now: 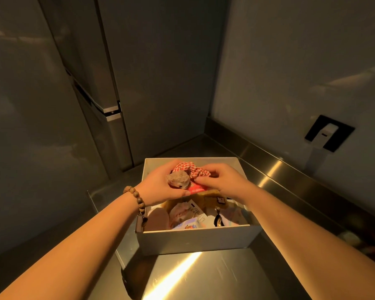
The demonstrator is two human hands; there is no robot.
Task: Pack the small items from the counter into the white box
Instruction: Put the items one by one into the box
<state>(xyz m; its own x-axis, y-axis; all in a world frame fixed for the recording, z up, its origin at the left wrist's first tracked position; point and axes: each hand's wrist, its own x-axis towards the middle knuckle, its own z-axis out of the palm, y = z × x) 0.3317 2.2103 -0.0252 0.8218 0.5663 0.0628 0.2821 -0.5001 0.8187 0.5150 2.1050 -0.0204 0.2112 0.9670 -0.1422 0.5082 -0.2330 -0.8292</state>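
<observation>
While hands (160, 185) hold doll (179, 179), scrunchie (191, 168) adjoins.

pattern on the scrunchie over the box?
Red-and-white gingham check on the scrunchie, seen in the head view.

Single view only: head-worn wide-angle cam, aimed fwd and steeply down. Both forearms are seen entering from the bottom corners, converging at frame centre. The white box (195, 238) is framed just below centre, at close range, within arm's reach. The steel counter (206, 276) fills the lower frame; its rear upstand runs diagonally at right. The upper half is taken up by the fridge (108, 87) at left and wall at right. Verticals are bowed by lens distortion. No second view, so no overlap.
</observation>
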